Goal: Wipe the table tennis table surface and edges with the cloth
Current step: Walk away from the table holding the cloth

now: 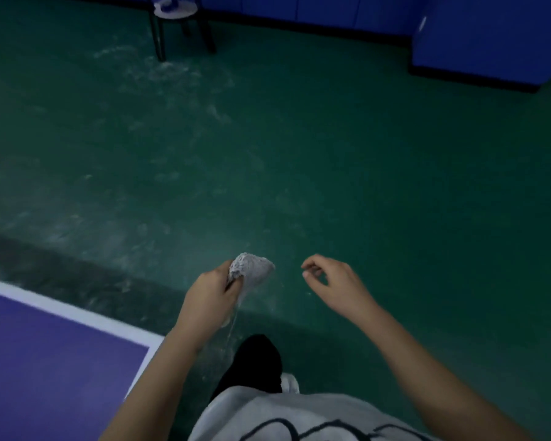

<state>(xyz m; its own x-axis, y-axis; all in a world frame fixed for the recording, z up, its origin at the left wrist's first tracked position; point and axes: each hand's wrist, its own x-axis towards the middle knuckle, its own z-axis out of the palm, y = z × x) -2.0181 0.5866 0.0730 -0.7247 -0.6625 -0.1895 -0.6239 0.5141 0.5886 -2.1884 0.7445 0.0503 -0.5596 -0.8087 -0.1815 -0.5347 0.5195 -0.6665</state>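
While clear of table edge (77, 312) — cloth (252, 268)

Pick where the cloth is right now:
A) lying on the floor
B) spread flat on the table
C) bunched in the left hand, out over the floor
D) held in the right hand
C: the left hand grips the bunched cloth over the green floor, out past the corner of the table, and the right hand holds nothing.
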